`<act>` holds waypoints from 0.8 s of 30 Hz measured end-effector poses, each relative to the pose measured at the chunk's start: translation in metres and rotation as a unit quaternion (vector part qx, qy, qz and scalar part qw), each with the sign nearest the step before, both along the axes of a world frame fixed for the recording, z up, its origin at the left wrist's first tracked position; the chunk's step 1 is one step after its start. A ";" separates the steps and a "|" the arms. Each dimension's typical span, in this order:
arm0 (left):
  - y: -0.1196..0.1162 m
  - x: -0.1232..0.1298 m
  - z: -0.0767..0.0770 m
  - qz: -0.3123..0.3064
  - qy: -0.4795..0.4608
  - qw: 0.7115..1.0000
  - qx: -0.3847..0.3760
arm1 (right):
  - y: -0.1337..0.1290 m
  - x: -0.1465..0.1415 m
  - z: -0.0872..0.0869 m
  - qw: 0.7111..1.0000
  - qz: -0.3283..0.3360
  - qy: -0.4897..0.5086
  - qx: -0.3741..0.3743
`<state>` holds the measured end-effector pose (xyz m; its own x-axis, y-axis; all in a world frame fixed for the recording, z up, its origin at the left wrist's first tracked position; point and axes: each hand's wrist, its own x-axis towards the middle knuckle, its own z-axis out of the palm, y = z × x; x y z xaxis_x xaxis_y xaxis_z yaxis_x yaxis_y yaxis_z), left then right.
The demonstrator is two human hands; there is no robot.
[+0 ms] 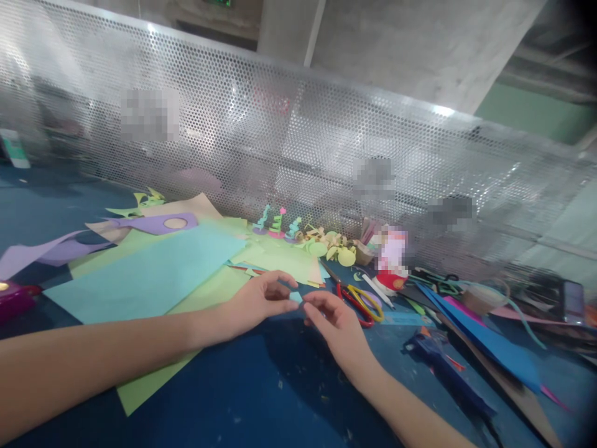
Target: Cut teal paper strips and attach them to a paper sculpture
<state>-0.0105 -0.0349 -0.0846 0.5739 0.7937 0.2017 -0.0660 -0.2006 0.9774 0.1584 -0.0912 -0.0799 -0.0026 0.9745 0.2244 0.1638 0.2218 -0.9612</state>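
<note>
A small light blue paper piece (296, 297) is pinched between the thumb and fingers of my left hand (270, 295), near the middle of the view. Close on its right, my right hand (329, 314) has its thumb and index finger curled near the same piece; whether they touch it is unclear. Beneath my left forearm lie a large light blue sheet (158, 267) and light green sheets (158, 382). Red-handled scissors (361, 308) and yellow-handled scissors (373, 302) rest just beyond my right hand.
Small paper spiral figures (277, 223) stand by the perforated metal screen (252, 124). Yellow paper scraps (346, 256) lie beside them. At the right are a dark blue glue gun (452, 373), blue paper (489, 342) and a phone (573, 302). A magenta object (16, 302) sits far left.
</note>
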 end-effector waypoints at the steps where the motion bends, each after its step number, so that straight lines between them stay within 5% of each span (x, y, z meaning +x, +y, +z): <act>1: 0.000 0.000 0.000 -0.005 -0.004 1.000 -0.007 | 0.000 0.001 0.000 1.000 -0.003 -0.012 0.015; 24: -0.002 0.001 -0.002 0.001 0.019 1.000 0.009 | -0.008 0.002 0.002 0.937 -0.090 -0.278 0.193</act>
<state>-0.0098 -0.0373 -0.0871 0.5805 0.7908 0.1941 -0.0285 -0.2185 0.9754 0.1603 -0.0993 -0.0778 -0.0679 0.8172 0.5723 0.6839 0.4558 -0.5697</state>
